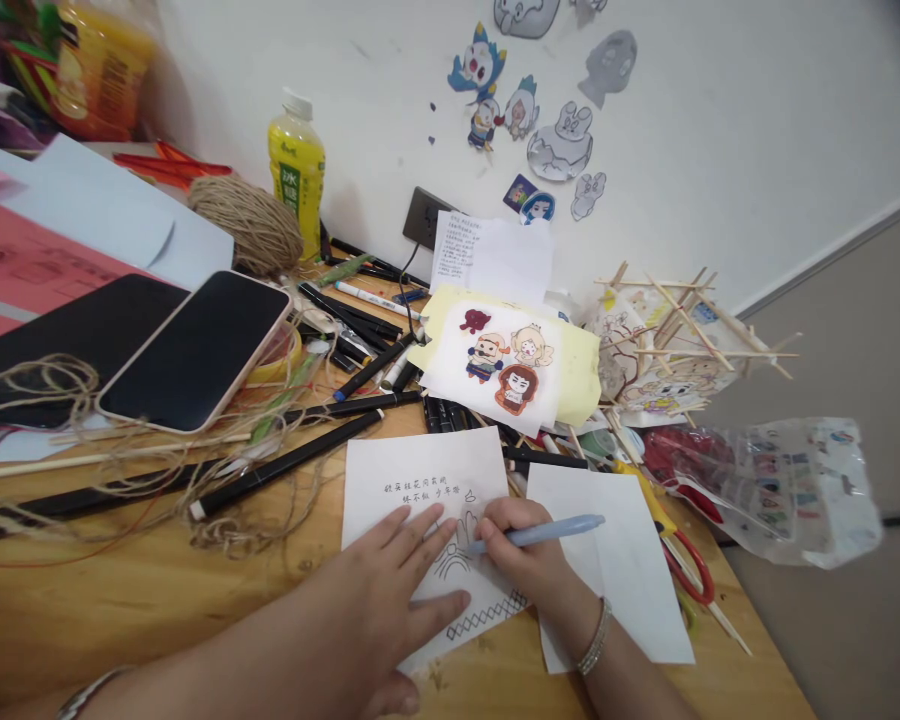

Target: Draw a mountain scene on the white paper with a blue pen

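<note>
A white sheet of paper (pixel 371 480) lies on the wooden table, bearing handwritten characters, line drawings and a diamond-patterned border. Flat across its left and middle part rests my left hand (pixel 397 585), fingers spread. My right hand (pixel 521 555) grips a light blue pen (pixel 562 528), whose tip meets the drawn lines near the middle of the sheet. Under and beside my right forearm is a second, blank white sheet (pixel 630 560). Just beyond the drawing, a paper with coloured cartoon figures (pixel 450 365) sits on a yellow sheet (pixel 581 375).
Black markers (pixel 292 460), twine (pixel 244 225) and a phone (pixel 195 350) crowd the left side. A yellow drink bottle (pixel 298 170) stands by the wall. To the right are a stick-framed paper construction (pixel 667 350), red-handled scissors (pixel 694 565) and a clear plastic bag (pixel 787 490) near the table edge.
</note>
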